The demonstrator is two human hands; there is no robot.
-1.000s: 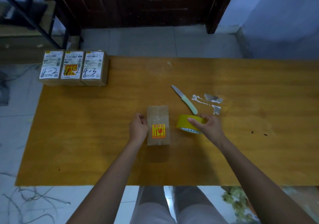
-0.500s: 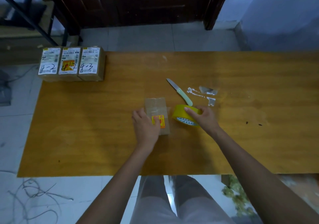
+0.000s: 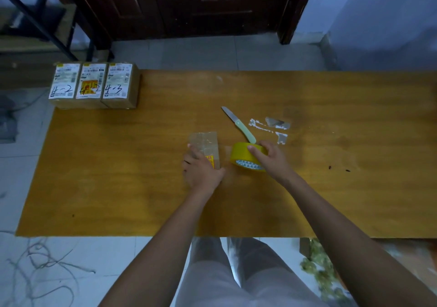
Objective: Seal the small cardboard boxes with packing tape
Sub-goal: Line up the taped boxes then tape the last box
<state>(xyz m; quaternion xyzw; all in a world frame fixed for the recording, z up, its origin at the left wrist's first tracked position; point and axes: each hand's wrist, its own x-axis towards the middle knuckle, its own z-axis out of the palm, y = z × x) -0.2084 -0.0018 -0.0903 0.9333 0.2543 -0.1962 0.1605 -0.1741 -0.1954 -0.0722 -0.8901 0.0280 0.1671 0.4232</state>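
Right of the box (image 3: 205, 144), my right hand (image 3: 272, 157) grips the tape roll (image 3: 247, 156). My left hand (image 3: 201, 170) presses flat on the box, whose long axis runs away from me.

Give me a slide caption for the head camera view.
Left hand presses a small cardboard box on the table while the right hand grips a yellow tape roll.

Yellows and browns on an orange-brown wooden table (image 3: 354, 188)

Centre frame: bright yellow tape roll (image 3: 243, 154), white triangle-patterned inner core; plain brown cardboard box (image 3: 205, 141) with a yellow-red sticker; pale green-handled, silver-bladed knife (image 3: 238, 123). Upper left: three brown boxes with white labels (image 3: 94, 84).
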